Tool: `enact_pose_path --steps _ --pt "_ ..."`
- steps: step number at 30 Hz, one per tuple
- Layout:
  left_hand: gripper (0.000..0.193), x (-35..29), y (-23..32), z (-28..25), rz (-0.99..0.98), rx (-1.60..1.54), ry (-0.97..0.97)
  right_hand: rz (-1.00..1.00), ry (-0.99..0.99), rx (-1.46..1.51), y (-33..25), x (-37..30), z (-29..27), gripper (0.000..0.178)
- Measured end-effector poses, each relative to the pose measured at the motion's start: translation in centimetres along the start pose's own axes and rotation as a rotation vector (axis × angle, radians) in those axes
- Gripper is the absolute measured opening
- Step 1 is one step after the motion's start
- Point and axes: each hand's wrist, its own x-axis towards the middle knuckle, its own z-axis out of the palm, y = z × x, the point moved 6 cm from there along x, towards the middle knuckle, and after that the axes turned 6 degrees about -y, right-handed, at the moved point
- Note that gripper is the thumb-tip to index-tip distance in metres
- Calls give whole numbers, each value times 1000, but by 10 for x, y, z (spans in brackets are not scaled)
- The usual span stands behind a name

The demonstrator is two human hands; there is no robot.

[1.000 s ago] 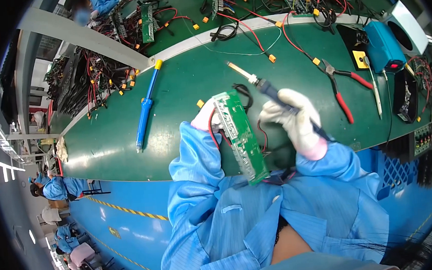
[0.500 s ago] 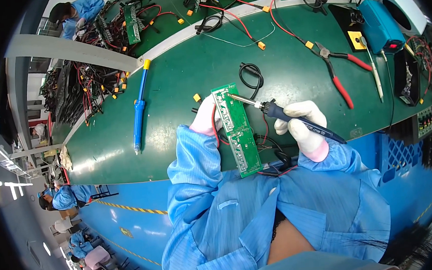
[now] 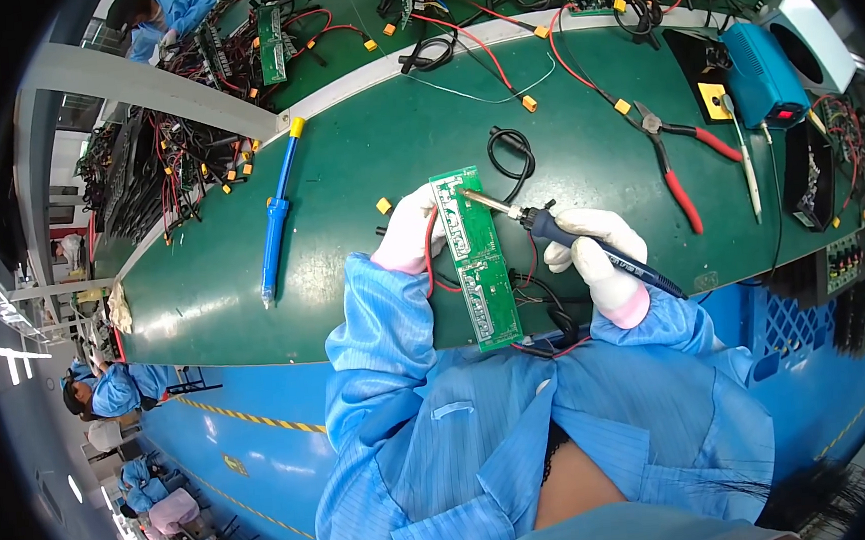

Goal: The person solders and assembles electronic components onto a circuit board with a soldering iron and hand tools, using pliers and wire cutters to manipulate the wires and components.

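Note:
A long green circuit board is held up over the bench's near edge by my gloved left hand, which grips its left side; some of those fingers are hidden behind it. Red and black wires hang from the board. My gloved right hand is wrapped round the dark blue handle of a soldering iron. The iron's tip points left and rests at or just above the board's upper part; contact is too fine to tell. A yellow connector shows beside my left hand, and a looped black cable lies beyond the board.
On the green bench, a blue-and-yellow solder sucker lies left. Red-handled cutters and a teal soldering station are at right, near a black parts box. Wired boards and cables crowd beyond the white divider. Co-workers sit at far left.
The iron's tip has shifted slightly right on the upper board. Both hands keep their grips; the whole view has moved a little.

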Motion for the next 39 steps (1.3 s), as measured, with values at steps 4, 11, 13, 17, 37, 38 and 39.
enact_pose_path --steps 4,11,13,17,37,38,39 --pt "29 5 24 -24 25 501 -136 -64 64 -51 -6 6 -16 29" --pt "37 84 142 19 381 1241 13 -238 330 -114 -24 7 -62 30" --pt "43 117 136 59 455 1351 -29 -279 374 -115 -30 5 -68 30" --pt "37 180 89 84 534 1774 -3 -297 395 -117 -36 3 -70 31" --pt "10 1 148 71 195 939 -203 -545 -83 -1166 -49 89 17 26" --pt "10 -1 148 68 191 933 -192 -544 -96 -1161 -47 89 21 26" --pt "10 -3 149 67 205 934 -193 -552 -141 -1190 -44 90 27 26"
